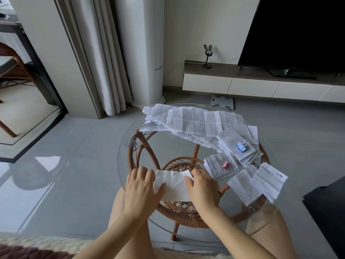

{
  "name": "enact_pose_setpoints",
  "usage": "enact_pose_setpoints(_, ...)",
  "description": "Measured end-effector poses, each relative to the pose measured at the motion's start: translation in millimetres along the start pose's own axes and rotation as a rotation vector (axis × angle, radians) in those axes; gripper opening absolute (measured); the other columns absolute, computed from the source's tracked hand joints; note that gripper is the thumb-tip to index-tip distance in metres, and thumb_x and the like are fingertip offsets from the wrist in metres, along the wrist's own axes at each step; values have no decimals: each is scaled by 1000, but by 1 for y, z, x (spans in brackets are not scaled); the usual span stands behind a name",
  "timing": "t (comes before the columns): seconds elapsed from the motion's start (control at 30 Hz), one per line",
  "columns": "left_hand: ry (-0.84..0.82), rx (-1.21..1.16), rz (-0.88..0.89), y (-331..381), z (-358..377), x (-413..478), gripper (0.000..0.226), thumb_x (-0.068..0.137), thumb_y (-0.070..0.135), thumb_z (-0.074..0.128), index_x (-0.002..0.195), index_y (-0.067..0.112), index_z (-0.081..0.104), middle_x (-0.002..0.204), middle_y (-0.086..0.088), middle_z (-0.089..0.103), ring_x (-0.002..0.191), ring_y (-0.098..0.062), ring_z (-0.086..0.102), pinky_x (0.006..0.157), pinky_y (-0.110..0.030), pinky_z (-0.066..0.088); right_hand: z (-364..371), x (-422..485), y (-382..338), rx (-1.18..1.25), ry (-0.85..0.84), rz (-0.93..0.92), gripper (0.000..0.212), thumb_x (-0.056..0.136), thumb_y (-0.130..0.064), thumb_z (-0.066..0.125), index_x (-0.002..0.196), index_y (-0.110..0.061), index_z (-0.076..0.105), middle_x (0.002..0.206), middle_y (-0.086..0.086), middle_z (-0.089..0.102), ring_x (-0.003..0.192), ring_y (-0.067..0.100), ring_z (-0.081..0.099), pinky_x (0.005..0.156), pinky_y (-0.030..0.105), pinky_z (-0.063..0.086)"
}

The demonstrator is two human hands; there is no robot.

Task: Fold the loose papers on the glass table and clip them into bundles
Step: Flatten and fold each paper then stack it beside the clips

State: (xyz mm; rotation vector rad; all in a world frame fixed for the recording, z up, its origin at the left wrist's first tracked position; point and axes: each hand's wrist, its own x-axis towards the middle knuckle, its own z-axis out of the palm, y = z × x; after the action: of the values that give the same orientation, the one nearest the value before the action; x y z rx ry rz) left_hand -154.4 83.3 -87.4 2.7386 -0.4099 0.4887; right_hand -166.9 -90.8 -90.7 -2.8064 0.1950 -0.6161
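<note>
Both hands hold one creased white sheet (172, 187) at the near edge of the round glass table (120, 159). The left hand (141, 186) curls its fingers over the sheet's left end, with the thumb laid across the top face. The right hand (203, 186) grips the right end, thumb on the paper and fingers bent over the far right corner. The sheet lies flat on the glass between them, ribbed with old fold lines.

A heap of loose printed papers (188, 119) spreads along the far edge of the table, overlapping one another. Toward the right edge a folded bundle (230, 139) carries a blue binder clip (242, 146). Just nearer, a second bundle (216, 165) carries a pink binder clip (225, 164). Two unclipped folded leaflets (242, 184) lie side by side at the near right edge, one partly over the other.

Under the glass shows a woven rattan base (141, 146). On the grey floor beyond the table sits a bathroom scale (222, 101), and a dark television (298, 30) stands on a low cabinet (233, 85).
</note>
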Motion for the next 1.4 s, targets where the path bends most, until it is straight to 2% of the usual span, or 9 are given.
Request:
enact_pose_setpoints(0.1,47,-11,350,-2,8,1,17,79,28,64,84,12,63,92,-3,60,90,-20,51,79,-35,51,7,-4,0,-21,43,-41,27,58,-13,88,67,-10,63,59,1,60,46,12,52,40,12,26)
enact_pose_setpoints(0.2,-161,-85,611,-4,9,2,46,56,14,89,98,17,69,102,1,67,97,-18,63,82,-29,54,10,-6,1,-33,87,-64,26,58,-11,87,71,-8,65,62,4,62,49,16,58,41,21,42)
enact_pose_setpoints(0.53,-261,-106,549,-9,16,4,59,51,12,91,106,16,72,111,1,69,104,-20,65,86,-33,54,17,-3,3,-55,90,-85,23,62,-10,85,72,-6,65,60,4,62,47,16,57,41,20,38)
enact_pose_setpoints(0.87,-288,-72,504,-9,14,5,68,44,9,90,108,25,70,114,3,66,101,-20,65,58,-25,57,16,-1,5,-64,86,-93,27,61,-12,87,73,-7,65,58,4,61,45,15,58,38,19,41)
enact_pose_setpoints(0.97,-269,-117,490,-8,12,5,51,57,12,87,103,26,72,113,5,67,101,-19,65,57,-26,58,15,-2,4,-72,80,-96,28,60,-11,87,70,-9,61,59,4,60,46,17,57,41,17,33)
enact_pose_setpoints(1.07,-212,-157,482,-3,11,3,20,86,29,59,99,24,72,112,6,67,100,-16,64,60,-26,56,12,-3,-1,-82,50,-67,30,61,-12,87,77,-9,61,68,6,63,51,19,60,44,19,37)
enact_pose_setpoints(1.23,-189,-158,462,3,11,0,34,87,36,41,96,24,72,108,9,66,95,-13,64,59,-25,56,-9,-12,-15,-153,49,-106,47,74,-10,71,119,-6,61,109,13,64,92,28,63,80,40,52)
enact_pose_setpoints(1.33,-189,-178,433,6,8,0,31,81,37,45,91,26,72,105,10,67,91,-12,64,57,-24,55,-16,-36,-20,-67,84,-251,21,86,-18,56,99,-10,71,95,3,70,88,19,65,96,43,49)
enact_pose_setpoints(1.4,-201,-182,422,7,8,-1,35,78,38,45,94,25,73,105,11,67,92,-12,64,58,-22,54,-14,-53,-15,20,63,-295,36,94,-27,41,78,-14,71,79,-2,69,76,14,65,96,43,49)
